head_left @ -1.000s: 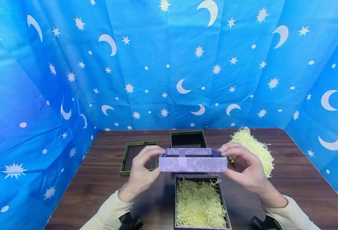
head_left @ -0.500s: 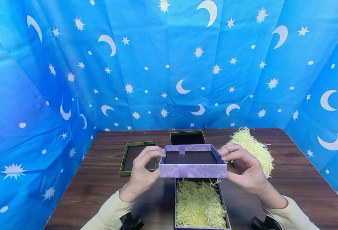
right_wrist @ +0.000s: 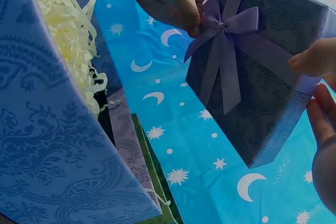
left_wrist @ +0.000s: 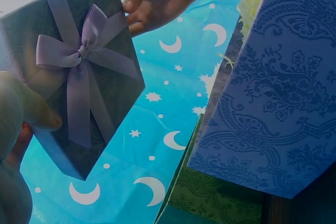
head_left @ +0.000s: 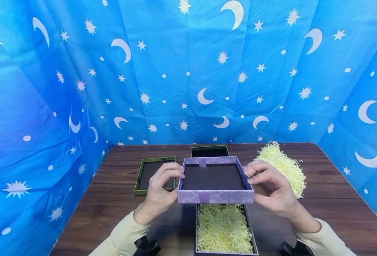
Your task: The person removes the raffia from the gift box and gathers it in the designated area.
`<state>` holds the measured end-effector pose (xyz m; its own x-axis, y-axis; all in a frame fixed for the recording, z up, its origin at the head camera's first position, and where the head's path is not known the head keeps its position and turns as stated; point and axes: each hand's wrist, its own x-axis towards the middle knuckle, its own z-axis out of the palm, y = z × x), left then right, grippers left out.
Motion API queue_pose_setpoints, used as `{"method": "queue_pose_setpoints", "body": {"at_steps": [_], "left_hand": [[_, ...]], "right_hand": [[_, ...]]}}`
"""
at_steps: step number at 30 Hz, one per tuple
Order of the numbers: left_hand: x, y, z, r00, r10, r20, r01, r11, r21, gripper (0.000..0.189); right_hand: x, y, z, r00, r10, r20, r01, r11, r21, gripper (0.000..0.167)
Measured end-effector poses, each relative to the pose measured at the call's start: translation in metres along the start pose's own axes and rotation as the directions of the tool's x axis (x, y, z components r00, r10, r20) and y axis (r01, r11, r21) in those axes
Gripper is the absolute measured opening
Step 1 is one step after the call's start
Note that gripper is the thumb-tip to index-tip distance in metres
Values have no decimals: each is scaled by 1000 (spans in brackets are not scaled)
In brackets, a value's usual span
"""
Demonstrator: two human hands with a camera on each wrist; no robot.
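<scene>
Both hands hold a purple patterned box lid (head_left: 215, 196) by its two short sides, above the table. Its dark inside faces up towards the head camera, and a purple ribbon bow (left_wrist: 83, 52) shows on its outer face in the wrist views. The left hand (head_left: 161, 188) grips the lid's left side, thumb below and fingers at the rim. On the opposite side, the right hand (head_left: 274, 188) pinches it the same way. Under the lid, nearer the person, stands a purple box (head_left: 255, 234) with pale yellow shredded paper (head_left: 223, 229) inside; the lid hides its far end.
A shallow green-rimmed lid (head_left: 138, 177) lies open side up at the left. Behind the held lid is a green-edged box (head_left: 209, 151), partly hidden. Loose shredded paper (head_left: 281, 167) is heaped at the right of the wooden table (head_left: 111, 213). A star-and-moon cloth surrounds the table.
The lid has tilted: its near edge has dropped and its far edge has risen, so more of its dark inside shows. Both hands keep their hold and hardly move.
</scene>
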<state>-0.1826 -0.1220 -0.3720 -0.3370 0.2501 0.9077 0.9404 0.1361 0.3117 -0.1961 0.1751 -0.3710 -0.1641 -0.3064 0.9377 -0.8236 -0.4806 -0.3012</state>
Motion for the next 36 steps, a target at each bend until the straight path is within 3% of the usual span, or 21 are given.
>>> {"method": "queue_pose_setpoints", "body": {"at_steps": [8, 16, 22, 31, 36], "left_hand": [[-12, -19, 2, 998, 61, -3, -61, 998, 11, 32], [-1, -12, 6, 981, 185, -49, -185, 983, 13, 15], [-2, -19, 7, 975, 221, -38, -220, 975, 35, 13], [-5, -28, 0, 972, 233, 23, -234, 967, 99, 12], [-6, -28, -2, 973, 228, 36, -231, 965, 123, 9]], "right_hand": [[4, -2, 3, 999, -32, 11, 32, 999, -12, 24], [7, -5, 6, 998, -61, 6, 61, 998, -2, 21], [8, -6, 4, 997, -71, 12, 71, 997, -11, 19], [4, -10, -3, 1000, -14, -3, 14, 996, -83, 18], [-7, -9, -11, 987, 117, -106, -124, 990, -60, 32]]}}
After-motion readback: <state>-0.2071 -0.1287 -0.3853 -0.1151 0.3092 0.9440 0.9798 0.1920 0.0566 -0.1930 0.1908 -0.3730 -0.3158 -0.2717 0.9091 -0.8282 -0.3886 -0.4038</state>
